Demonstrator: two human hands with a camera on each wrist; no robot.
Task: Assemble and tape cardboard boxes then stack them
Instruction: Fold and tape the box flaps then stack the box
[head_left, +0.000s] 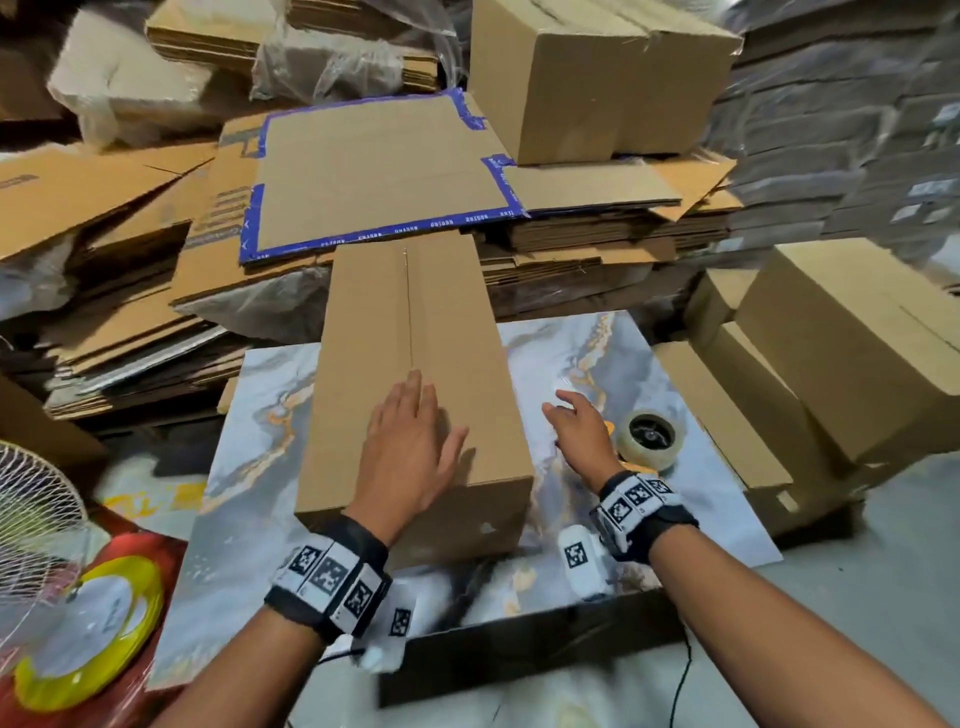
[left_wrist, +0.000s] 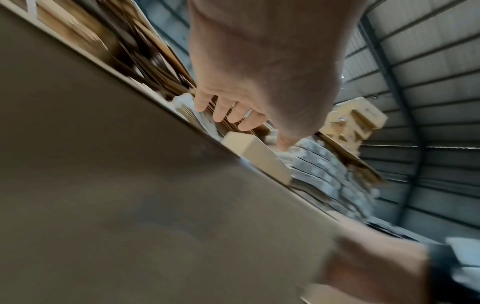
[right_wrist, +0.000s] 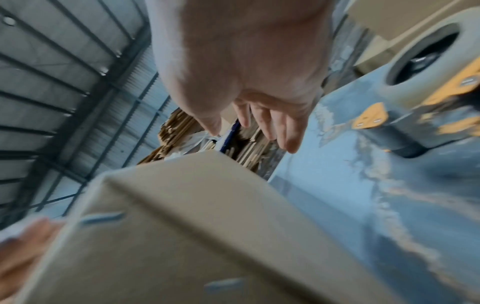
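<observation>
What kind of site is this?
Likely a warehouse or packing area: stacks of flattened cardboard at the back, assembled boxes piled to the right, a tape roll on the work surface, and a corrugated metal roof overhead.

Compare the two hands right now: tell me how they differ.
The left hand lies flat on top of the box; the right hand hovers beside the box over the table. The right hand is nearer the tape roll. Both are open, holding nothing.
</observation>
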